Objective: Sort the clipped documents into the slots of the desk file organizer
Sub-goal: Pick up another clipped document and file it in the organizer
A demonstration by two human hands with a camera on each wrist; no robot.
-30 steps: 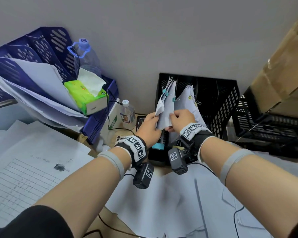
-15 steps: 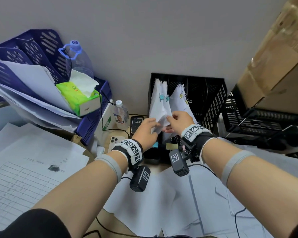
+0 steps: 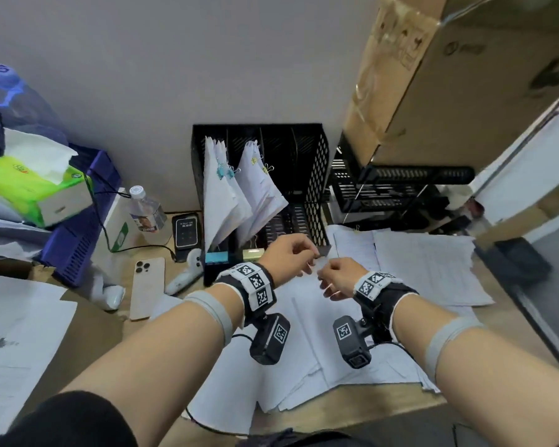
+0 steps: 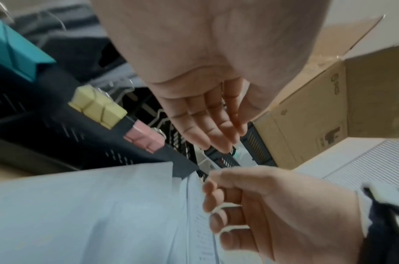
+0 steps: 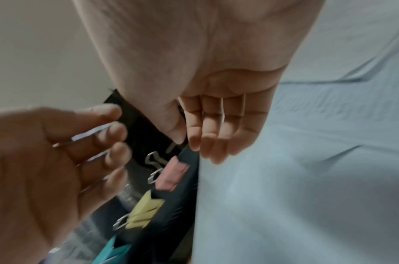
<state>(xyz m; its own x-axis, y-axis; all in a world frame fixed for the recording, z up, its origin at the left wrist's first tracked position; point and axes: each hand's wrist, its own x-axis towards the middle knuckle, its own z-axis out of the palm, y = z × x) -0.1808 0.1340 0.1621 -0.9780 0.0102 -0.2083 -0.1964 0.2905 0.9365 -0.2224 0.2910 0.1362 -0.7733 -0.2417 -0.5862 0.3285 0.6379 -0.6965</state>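
At far left we note a green tissue box (image 3: 36, 185) resting on a blue file rack (image 3: 78, 227), then a small water bottle (image 3: 144, 209) and a gold smartphone (image 3: 147, 287) lying flat on the tabletop (image 3: 88, 321). The black desk file organizer (image 3: 318, 175) stands against the wall; clipped documents (image 3: 223, 195) lean in its two left slots, blue clips on one set, yellow on the other. Left hand (image 3: 288, 258) and right hand (image 3: 339, 277) hover close together just in front of the organizer, over loose paper sheets (image 3: 304, 333); both hands have loosely curled fingers and grip nothing. Cardboard box (image 3: 449, 75) at upper right.
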